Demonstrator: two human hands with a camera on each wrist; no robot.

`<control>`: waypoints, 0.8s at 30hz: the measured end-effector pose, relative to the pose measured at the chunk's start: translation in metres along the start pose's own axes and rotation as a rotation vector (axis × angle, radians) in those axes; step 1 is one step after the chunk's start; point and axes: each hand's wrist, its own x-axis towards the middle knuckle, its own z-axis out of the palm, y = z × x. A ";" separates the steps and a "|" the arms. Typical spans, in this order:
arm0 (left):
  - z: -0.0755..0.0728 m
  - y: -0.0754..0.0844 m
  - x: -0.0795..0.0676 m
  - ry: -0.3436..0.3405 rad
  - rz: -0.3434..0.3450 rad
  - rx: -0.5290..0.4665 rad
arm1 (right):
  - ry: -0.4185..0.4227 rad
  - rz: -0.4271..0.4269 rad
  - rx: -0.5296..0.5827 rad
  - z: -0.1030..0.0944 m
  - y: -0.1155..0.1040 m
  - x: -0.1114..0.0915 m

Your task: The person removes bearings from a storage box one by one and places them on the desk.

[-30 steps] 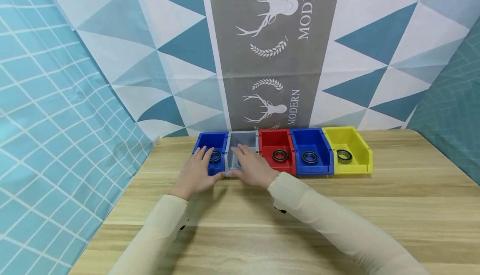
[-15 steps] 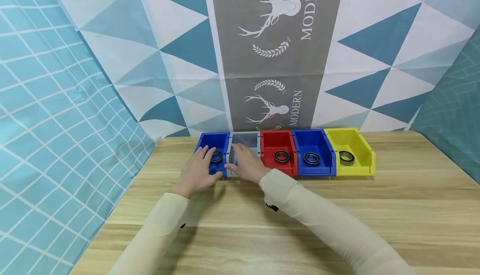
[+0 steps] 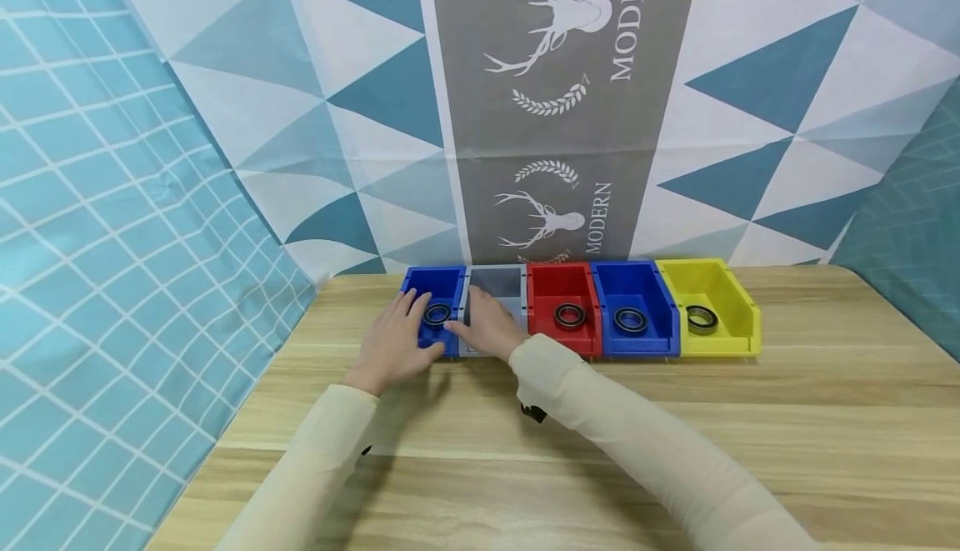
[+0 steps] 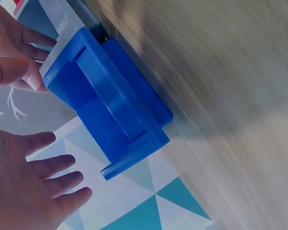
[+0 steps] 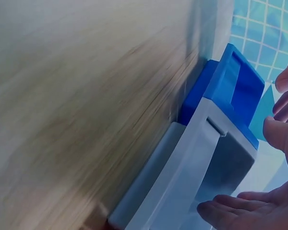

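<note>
My left hand [image 3: 393,341] hovers at the front of the leftmost blue bin [image 3: 435,278], fingers spread and fairly straight. A ball bearing [image 3: 437,324] lies on that bin's floor, just right of the fingertips. My right hand [image 3: 489,328] reaches over the front lip of the grey bin [image 3: 501,281], its thumb pointing toward the blue bin. In the right wrist view its fingers [image 5: 235,208] look extended above the grey bin, with nothing seen between them. The hand covers much of the grey bin's floor. In the left wrist view the left fingers [image 4: 57,165] are straight beside the blue bin.
To the right, in the same row, stand a red bin [image 3: 558,280], a second blue bin [image 3: 626,278] and a yellow bin [image 3: 697,276], each with one bearing inside. The wooden table [image 3: 465,468] spreads in front. A patterned cloth [image 3: 375,101] hangs behind the row.
My right hand has shifted slightly left over the grey bin, and its fingers have drawn closer together. My left hand keeps its place. The whole scene slides slightly right as the head view turns.
</note>
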 end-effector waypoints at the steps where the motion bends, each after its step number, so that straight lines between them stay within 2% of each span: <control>1: 0.000 -0.001 0.000 -0.001 0.002 0.004 | 0.000 0.004 0.017 0.001 0.000 0.001; 5: -0.003 -0.001 0.000 -0.004 0.003 0.004 | -0.008 0.026 0.073 0.003 0.000 0.005; 13: -0.006 -0.003 0.003 0.027 0.011 -0.029 | -0.034 0.044 0.075 0.005 0.004 0.015; 19: -0.009 -0.005 0.013 -0.004 0.012 -0.003 | -0.128 0.187 0.125 0.002 0.005 0.019; 24: -0.011 -0.008 0.017 -0.032 -0.001 -0.024 | -0.149 0.267 0.185 0.004 0.003 0.022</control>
